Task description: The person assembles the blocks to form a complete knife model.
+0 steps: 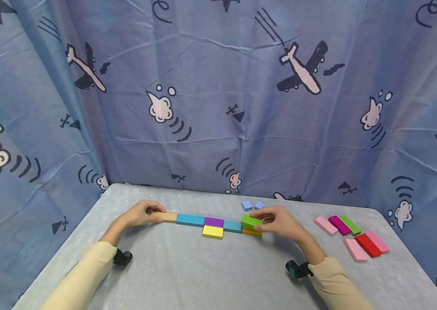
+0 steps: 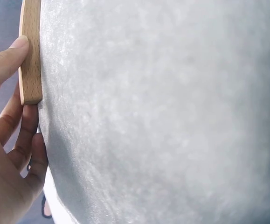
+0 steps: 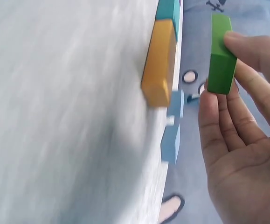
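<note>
My left hand (image 1: 141, 214) pinches the left end of a plain wooden block (image 1: 169, 217), its thumb on the near face in the left wrist view. From that block a row runs rightward: a long blue block (image 1: 190, 220), a purple block (image 1: 214, 222), a shorter blue block (image 1: 232, 226) and an orange block (image 1: 252, 231). A yellow block (image 1: 212, 232) lies against the purple one's near side. My right hand (image 1: 282, 223) holds a green block (image 3: 222, 56) between thumb and fingers. The green block is raised off the table, above the orange block (image 3: 159, 63).
Two small light-blue blocks (image 1: 247, 206) lie behind the row's right end. At the right of the grey-white table (image 1: 187, 275), several pink, magenta, green and red blocks (image 1: 368, 245) lie flat. A blue patterned curtain (image 1: 210, 94) hangs behind the table.
</note>
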Demonstrator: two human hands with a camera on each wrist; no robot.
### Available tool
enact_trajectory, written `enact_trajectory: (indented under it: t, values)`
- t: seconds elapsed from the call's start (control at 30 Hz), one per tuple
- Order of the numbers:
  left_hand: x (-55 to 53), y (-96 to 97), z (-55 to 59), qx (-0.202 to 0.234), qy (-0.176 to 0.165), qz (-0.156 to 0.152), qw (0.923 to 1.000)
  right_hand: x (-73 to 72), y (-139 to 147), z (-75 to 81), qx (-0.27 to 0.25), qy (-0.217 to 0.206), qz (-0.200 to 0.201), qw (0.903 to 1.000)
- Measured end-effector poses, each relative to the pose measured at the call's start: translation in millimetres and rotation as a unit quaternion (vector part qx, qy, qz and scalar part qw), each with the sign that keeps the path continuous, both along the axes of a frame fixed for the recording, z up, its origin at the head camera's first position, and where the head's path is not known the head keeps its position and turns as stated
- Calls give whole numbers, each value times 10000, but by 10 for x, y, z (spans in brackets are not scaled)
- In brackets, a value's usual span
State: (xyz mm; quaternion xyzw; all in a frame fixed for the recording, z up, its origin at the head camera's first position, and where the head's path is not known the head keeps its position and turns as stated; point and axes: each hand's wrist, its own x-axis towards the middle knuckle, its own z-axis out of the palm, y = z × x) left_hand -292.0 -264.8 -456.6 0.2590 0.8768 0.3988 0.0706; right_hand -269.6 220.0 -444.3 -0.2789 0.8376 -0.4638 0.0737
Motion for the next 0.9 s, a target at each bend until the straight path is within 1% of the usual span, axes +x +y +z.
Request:
enact_trajectory:
  t: [0.23,0.4,0.67,0.9]
  values:
    - [20,6,25,13,0,-14,10000,-29,-298,25,-60,173,240,9995]
    - [12,11,28,-3,-32,24,10000,-69,-542,6,-209,76,440,9988]
    - [-11,2,-2,-107,-10,84,9999,-120,-931,-37,-427,-22,798,9959]
    - [-22,-13,-7,-153,-84,137,9998,-150,-1216,-85,-513,-72,888,9947]
